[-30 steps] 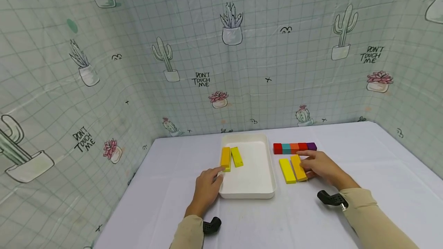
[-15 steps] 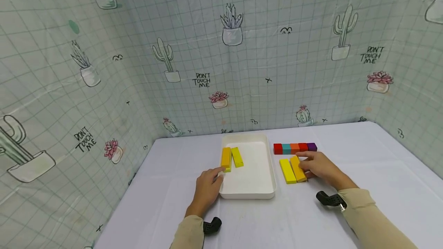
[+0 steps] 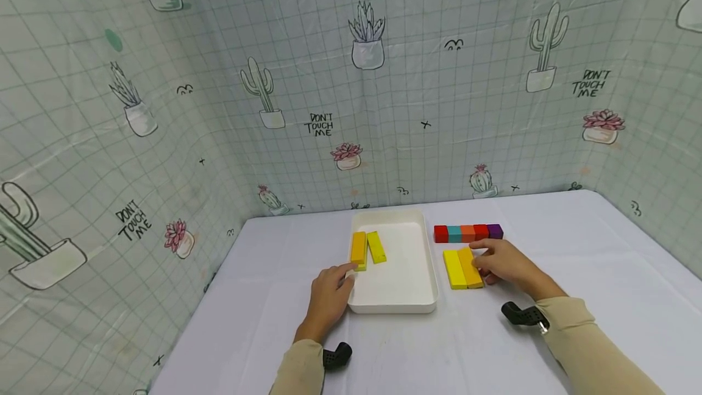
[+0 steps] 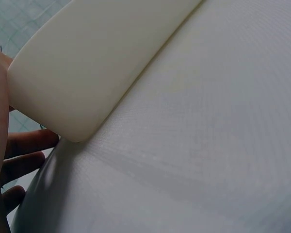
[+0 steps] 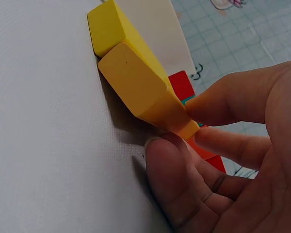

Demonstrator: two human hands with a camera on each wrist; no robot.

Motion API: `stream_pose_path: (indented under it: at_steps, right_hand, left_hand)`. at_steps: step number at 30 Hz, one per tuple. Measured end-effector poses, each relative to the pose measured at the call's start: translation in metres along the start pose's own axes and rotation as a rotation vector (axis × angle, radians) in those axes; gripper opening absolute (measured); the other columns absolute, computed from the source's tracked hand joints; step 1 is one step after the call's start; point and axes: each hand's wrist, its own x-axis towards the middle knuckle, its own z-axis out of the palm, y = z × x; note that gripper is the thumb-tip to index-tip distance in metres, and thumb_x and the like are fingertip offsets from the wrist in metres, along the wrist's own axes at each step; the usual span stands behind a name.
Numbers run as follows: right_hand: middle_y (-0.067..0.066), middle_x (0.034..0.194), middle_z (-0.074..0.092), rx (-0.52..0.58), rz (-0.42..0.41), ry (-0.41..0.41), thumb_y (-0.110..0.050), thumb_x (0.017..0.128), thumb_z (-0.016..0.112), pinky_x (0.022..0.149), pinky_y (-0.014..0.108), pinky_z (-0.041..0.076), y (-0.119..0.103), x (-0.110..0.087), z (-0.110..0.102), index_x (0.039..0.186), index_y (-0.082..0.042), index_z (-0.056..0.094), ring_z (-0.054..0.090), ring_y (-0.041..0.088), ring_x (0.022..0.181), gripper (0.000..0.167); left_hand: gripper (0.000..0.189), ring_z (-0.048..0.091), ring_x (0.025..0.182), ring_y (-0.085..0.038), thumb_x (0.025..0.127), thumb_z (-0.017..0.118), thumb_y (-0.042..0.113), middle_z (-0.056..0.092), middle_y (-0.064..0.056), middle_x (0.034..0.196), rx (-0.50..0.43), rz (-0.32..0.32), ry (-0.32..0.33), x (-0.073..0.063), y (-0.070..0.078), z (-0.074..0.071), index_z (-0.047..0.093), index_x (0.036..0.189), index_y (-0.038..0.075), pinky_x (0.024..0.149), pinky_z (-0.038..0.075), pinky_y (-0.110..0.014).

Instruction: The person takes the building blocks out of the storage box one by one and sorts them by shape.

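Note:
My right hand holds an orange-yellow block at its far right part, fingers bent around it. In the right wrist view the index finger touches this block, and the thumb lies close under its side. A bright yellow block lies flush along its left side. My left hand rests at the left side of a white tray, with the index finger reaching over the rim. Inside, an orange-yellow block sits on a yellow one; another yellow block lies beside them, slightly slanted.
Behind the right-hand blocks stands a row of small cubes in red, teal, orange and purple. The white-covered table ends at a patterned cloth backdrop behind and at the sides.
The orange-yellow block at my right hand has shifted left, and the gap to the yellow block beside it has shut. My left hand and the tray keep their places.

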Motion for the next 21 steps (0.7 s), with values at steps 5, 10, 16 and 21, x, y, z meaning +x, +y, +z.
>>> stream_pose_path:
  at_steps: [5,10,16,21]
  right_hand:
    - [0.015,0.099,0.065,-0.012,0.0,0.005,-0.014,0.094,0.064,0.067,0.034,0.057,0.0006,-0.0001,-0.0003,0.141,0.006,0.048,0.059,0.024,0.075,0.053]
    - [0.014,0.098,0.066,-0.017,-0.009,0.005,-0.014,0.094,0.064,0.066,0.033,0.058,0.0034,0.0017,-0.0008,0.14,0.007,0.049,0.06,0.023,0.074,0.052]
    - [0.014,0.096,0.066,-0.007,-0.005,0.008,-0.012,0.094,0.063,0.067,0.033,0.059,-0.0002,-0.0008,-0.0016,0.135,0.01,0.051,0.061,0.023,0.074,0.049]
    - [0.013,0.095,0.067,-0.007,-0.002,0.012,-0.013,0.095,0.063,0.067,0.033,0.059,-0.001,-0.0007,-0.0011,0.134,0.011,0.052,0.062,0.022,0.075,0.047]
  left_hand:
    - [0.032,0.057,0.111,-0.025,0.1,0.054,0.024,0.069,-0.004,0.12,0.005,0.001,-0.001,0.0008,0.0012,0.0003,0.069,0.128,0.019,0.103,0.038,-0.053]
    - [0.032,0.057,0.11,-0.024,0.1,0.054,0.023,0.069,-0.004,0.119,0.012,0.002,0.002,0.0008,0.0012,0.0014,0.07,0.128,0.019,0.102,0.039,-0.054]
    - [0.032,0.058,0.112,-0.026,0.1,0.055,0.023,0.069,-0.004,0.119,0.01,0.007,0.001,0.001,0.0025,0.0001,0.07,0.127,0.019,0.102,0.039,-0.055]
    - [0.032,0.058,0.113,-0.026,0.1,0.055,0.023,0.069,-0.004,0.118,0.003,0.001,0.001,0.0007,0.0015,0.0003,0.07,0.128,0.019,0.102,0.039,-0.054]
